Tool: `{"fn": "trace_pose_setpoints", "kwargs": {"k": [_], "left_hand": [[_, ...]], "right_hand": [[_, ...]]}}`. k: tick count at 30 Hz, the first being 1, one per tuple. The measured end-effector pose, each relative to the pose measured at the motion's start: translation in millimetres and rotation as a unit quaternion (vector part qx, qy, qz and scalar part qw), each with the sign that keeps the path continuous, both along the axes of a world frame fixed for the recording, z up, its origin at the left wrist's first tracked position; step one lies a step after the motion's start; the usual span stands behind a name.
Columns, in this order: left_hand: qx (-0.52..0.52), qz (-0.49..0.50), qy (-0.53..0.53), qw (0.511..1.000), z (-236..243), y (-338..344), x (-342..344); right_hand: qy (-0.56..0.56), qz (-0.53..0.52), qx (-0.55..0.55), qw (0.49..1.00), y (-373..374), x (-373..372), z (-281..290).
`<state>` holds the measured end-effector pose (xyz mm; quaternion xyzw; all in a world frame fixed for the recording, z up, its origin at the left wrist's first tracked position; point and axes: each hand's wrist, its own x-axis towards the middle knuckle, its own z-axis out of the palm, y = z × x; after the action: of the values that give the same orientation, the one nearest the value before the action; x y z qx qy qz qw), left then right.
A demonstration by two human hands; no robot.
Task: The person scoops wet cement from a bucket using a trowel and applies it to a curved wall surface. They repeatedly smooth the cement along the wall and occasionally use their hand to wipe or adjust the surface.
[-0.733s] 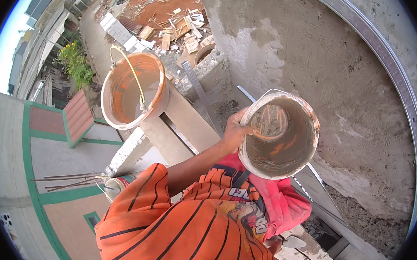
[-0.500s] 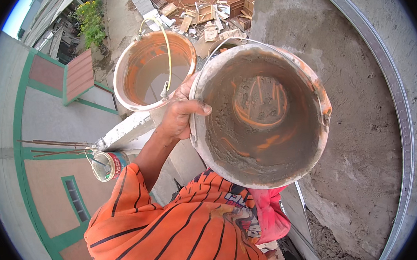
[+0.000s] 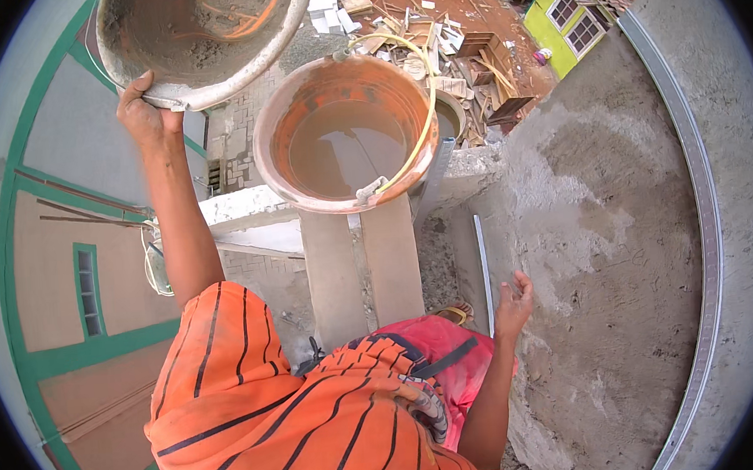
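Note:
My left hand grips the rim of a mortar-smeared bucket, raised at the upper left with its mouth tilted toward me. Grey mortar residue coats its inside, with orange streaks showing through. In front of me, a second orange bucket with a yellow handle holds murky water; neither hand touches it. My right hand is empty beside the plastered wall, fingers loosely bent and apart.
A rough cement wall with a long metal strip rises on the right. Boards run below the water bucket, beside a low white wall. Wood debris lies beyond; a green-trimmed building stands left.
My left hand has carried the mortar bucket up and to the left. My right hand has come into view at the right. The water bucket now appears nearer the middle.

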<state>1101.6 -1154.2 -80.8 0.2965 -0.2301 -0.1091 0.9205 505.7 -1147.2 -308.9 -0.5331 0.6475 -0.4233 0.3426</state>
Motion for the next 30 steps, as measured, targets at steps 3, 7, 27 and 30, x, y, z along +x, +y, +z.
{"fn": "trace_pose_setpoints", "kwargs": {"k": [3,7,27,30], "left_hand": [[0.022,0.006,0.110,0.994,-54.9,7.1,45.7],[0.108,0.062,0.202,0.971,-142.1,15.6,74.0],[0.178,-0.079,0.402,0.894,-314.0,-52.7,59.5],[0.175,-0.081,0.401,0.895,-344.2,-52.2,60.9]], "right_hand": [[0.019,0.130,0.085,0.988,-32.3,95.4,9.7],[0.199,0.286,0.003,0.937,-17.0,191.2,4.1],[0.312,0.492,0.055,0.811,22.2,237.4,-70.2],[0.258,0.497,0.070,0.826,23.8,232.9,-83.1]]}}
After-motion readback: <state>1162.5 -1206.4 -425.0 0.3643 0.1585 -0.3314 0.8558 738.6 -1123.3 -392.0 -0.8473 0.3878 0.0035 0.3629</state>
